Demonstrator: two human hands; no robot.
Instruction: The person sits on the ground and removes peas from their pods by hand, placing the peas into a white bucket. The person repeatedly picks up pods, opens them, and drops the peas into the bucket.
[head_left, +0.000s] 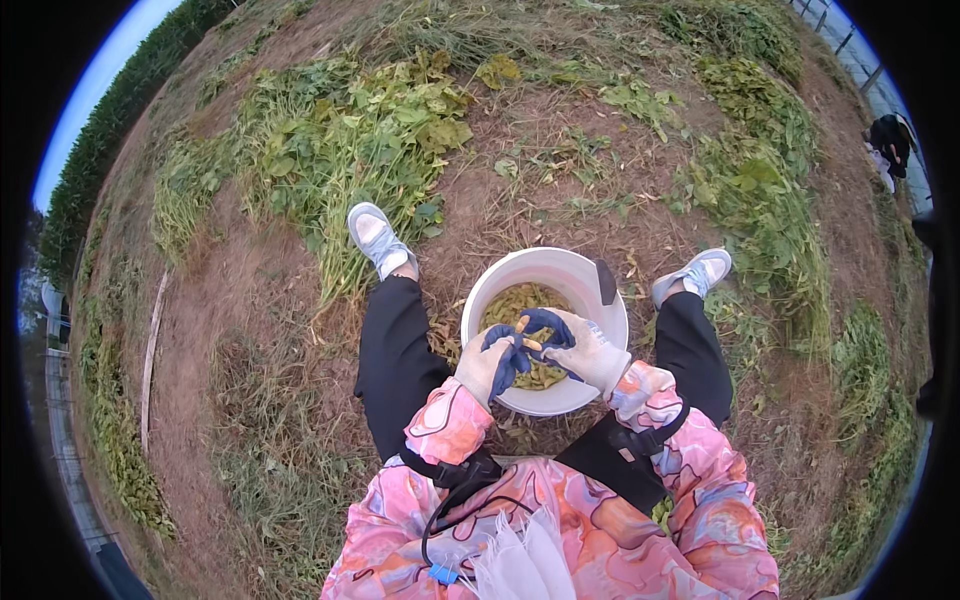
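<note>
A white plastic bucket (600, 390) stands on the soil between my feet, with many yellow-green bean pods (517, 298) in its lower part. Over its near side, both my hands wear white work gloves with dark blue coated fingers. My left hand (491, 361) has its fingers closed around yellowish pods (531, 344) that stick out between the two hands. The fingertips of my right hand (581, 346) are bent close against the same pods; how each hand shares the grip is partly hidden by the gloves. A dark patch (606, 282) shows on the bucket's right rim.
Pulled leafy bean plants (360, 142) lie in a heap beyond my left foot, and another row (765, 187) runs along the right. A wooden strip (154, 360) lies at left. Another person in dark clothing (892, 144) is at the far right edge.
</note>
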